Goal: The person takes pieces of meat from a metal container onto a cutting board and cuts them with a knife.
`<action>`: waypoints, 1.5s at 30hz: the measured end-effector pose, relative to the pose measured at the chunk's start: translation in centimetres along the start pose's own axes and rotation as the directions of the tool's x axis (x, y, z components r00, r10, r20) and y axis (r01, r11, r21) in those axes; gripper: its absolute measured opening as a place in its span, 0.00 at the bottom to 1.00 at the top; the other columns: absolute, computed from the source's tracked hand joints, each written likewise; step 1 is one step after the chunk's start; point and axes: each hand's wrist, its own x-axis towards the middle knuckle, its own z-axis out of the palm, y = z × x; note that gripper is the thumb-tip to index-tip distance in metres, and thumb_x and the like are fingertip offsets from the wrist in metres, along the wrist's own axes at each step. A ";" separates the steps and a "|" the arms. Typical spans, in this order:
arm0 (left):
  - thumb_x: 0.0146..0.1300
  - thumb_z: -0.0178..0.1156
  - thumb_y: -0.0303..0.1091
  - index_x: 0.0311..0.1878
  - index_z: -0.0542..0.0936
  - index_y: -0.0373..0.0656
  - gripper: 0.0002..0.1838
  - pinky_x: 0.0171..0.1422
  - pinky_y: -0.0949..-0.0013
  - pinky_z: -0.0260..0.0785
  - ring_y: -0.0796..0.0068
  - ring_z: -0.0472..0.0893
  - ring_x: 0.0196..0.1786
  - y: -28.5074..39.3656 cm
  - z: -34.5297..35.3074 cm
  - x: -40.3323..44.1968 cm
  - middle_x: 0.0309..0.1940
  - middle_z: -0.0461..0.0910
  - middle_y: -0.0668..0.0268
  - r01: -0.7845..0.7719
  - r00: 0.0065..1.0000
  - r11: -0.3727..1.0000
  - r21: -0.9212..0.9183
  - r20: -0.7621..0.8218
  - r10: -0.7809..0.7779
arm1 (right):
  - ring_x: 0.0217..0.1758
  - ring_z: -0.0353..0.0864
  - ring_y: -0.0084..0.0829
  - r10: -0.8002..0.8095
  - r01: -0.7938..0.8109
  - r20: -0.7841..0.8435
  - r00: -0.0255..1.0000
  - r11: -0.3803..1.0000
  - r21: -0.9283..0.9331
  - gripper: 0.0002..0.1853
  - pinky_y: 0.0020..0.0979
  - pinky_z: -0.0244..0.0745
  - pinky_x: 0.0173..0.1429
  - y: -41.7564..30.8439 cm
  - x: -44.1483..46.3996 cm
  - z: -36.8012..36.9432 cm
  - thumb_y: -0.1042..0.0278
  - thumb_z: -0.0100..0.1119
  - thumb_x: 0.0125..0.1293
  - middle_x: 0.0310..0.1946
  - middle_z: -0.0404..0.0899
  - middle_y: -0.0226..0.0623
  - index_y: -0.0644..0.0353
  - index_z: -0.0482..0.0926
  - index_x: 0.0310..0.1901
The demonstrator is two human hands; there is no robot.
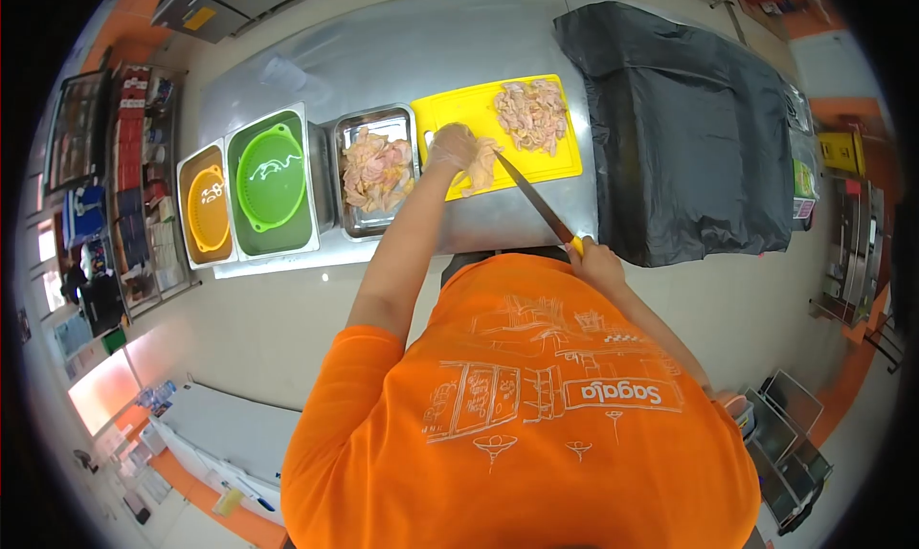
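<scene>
My left hand, in a clear plastic glove, is closed on a piece of raw chicken at the left part of the yellow cutting board. My right hand grips the yellow handle of a long knife near the table's front edge. The blade slants up and left, its tip beside the chicken piece; whether it touches is too small to tell. A pile of cut chicken pieces lies on the board's right half. Left of the board, a steel tray holds more raw chicken.
Further left stand deep steel pans with a green basket and an orange basket inside. Black plastic sheeting covers a large shape to the right. Everything rests along a steel table. A shelf rack stands at the far left.
</scene>
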 end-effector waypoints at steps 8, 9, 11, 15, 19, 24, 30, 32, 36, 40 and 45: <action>0.66 0.65 0.40 0.41 0.84 0.40 0.12 0.57 0.54 0.78 0.47 0.86 0.50 -2.0 -1.1 2.5 0.44 0.87 0.49 0.082 0.990 0.981 -0.174 -0.099 -0.100 | 0.39 0.88 0.60 0.080 -0.080 0.054 0.995 0.997 0.012 0.27 0.57 0.83 0.46 0.6 -1.2 0.5 0.42 0.52 0.75 0.33 0.86 0.59 0.64 0.79 0.50; 0.67 0.63 0.39 0.43 0.84 0.40 0.11 0.57 0.53 0.78 0.46 0.85 0.51 -1.3 -2.2 2.1 0.45 0.86 0.47 0.065 0.991 0.981 -0.184 -0.100 -0.085 | 0.39 0.88 0.60 0.085 -0.086 0.056 0.995 0.996 0.010 0.27 0.56 0.83 0.46 0.6 -1.2 0.5 0.42 0.52 0.75 0.33 0.86 0.59 0.64 0.79 0.50; 0.69 0.62 0.39 0.45 0.84 0.39 0.12 0.58 0.53 0.79 0.47 0.86 0.51 -1.5 -2.2 2.7 0.45 0.87 0.48 0.056 0.986 0.993 -0.107 -0.151 -0.072 | 0.39 0.88 0.59 0.094 -0.094 0.059 0.994 0.996 0.003 0.27 0.56 0.83 0.46 0.7 -1.1 0.6 0.42 0.52 0.75 0.33 0.86 0.59 0.63 0.79 0.50; 0.70 0.61 0.39 0.46 0.84 0.38 0.13 0.59 0.53 0.78 0.48 0.86 0.52 -2.4 -2.4 4.1 0.45 0.87 0.49 0.117 0.980 0.992 -0.042 -0.155 -0.122 | 0.38 0.88 0.59 0.068 -0.066 0.051 0.996 0.997 -0.028 0.27 0.56 0.83 0.45 1.2 -1.2 0.5 0.42 0.52 0.75 0.32 0.86 0.59 0.64 0.79 0.49; 0.68 0.63 0.39 0.47 0.84 0.37 0.14 0.60 0.53 0.78 0.49 0.86 0.53 -3.4 -2.4 4.2 0.45 0.87 0.49 0.093 0.986 0.991 -0.100 -0.128 -0.105 | 0.38 0.88 0.59 0.024 -0.023 0.038 0.999 0.999 -0.022 0.26 0.56 0.82 0.45 0.7 -1.1 -0.8 0.43 0.52 0.76 0.32 0.86 0.59 0.66 0.78 0.48; 0.65 0.67 0.38 0.48 0.85 0.37 0.15 0.61 0.54 0.76 0.50 0.85 0.54 -2.9 -2.9 2.3 0.47 0.86 0.49 0.089 0.982 0.957 -0.275 -0.139 -0.131 | 0.39 0.88 0.60 0.002 -0.002 0.034 0.999 1.000 0.000 0.26 0.57 0.82 0.45 -2.0 0.3 -2.9 0.45 0.51 0.77 0.33 0.86 0.60 0.67 0.77 0.48; 0.66 0.66 0.33 0.47 0.85 0.35 0.12 0.59 0.55 0.77 0.47 0.85 0.51 -1.5 -1.1 -1.6 0.46 0.86 0.49 0.012 0.781 0.963 -0.269 -0.599 -0.177 | 0.39 0.88 0.63 0.040 -0.039 0.013 0.999 0.997 -0.068 0.26 0.59 0.82 0.45 -0.9 1.3 -1.5 0.45 0.50 0.78 0.32 0.86 0.61 0.67 0.76 0.50; 0.65 0.65 0.33 0.43 0.86 0.39 0.08 0.55 0.53 0.77 0.49 0.85 0.46 0.7 -1.5 -3.8 0.41 0.86 0.52 -0.018 0.812 0.973 -0.230 -0.571 -0.120 | 0.38 0.87 0.64 0.087 -0.086 0.005 0.996 0.994 -0.070 0.26 0.59 0.82 0.45 -0.2 1.0 -1.2 0.45 0.50 0.77 0.31 0.85 0.61 0.66 0.76 0.51; 0.65 0.63 0.35 0.38 0.86 0.41 0.08 0.51 0.54 0.77 0.50 0.83 0.41 1.5 1.8 -5.6 0.36 0.85 0.55 -0.167 0.866 0.970 -0.175 -0.497 0.060 | 0.38 0.88 0.64 0.024 -0.022 0.034 0.999 0.998 -0.064 0.27 0.58 0.83 0.43 -0.9 1.5 -1.6 0.43 0.52 0.77 0.31 0.85 0.61 0.66 0.75 0.51; 0.61 0.69 0.41 0.41 0.86 0.42 0.12 0.55 0.53 0.76 0.53 0.83 0.44 1.9 2.1 -5.0 0.40 0.84 0.56 -0.158 0.924 0.964 0.212 -0.312 0.220 | 0.37 0.88 0.63 0.011 -0.007 0.049 0.999 0.996 -0.091 0.26 0.59 0.83 0.43 -1.2 1.9 -1.8 0.43 0.52 0.76 0.31 0.85 0.61 0.65 0.76 0.48; 0.49 0.78 0.50 0.52 0.84 0.43 0.30 0.63 0.50 0.72 0.54 0.78 0.57 4.1 -0.1 -6.4 0.53 0.80 0.55 0.122 0.934 0.982 -0.147 -0.318 -0.164 | 0.38 0.88 0.63 0.068 -0.061 0.047 0.997 0.988 -0.140 0.26 0.59 0.82 0.44 0.6 0.6 -1.7 0.43 0.53 0.76 0.31 0.85 0.61 0.64 0.76 0.46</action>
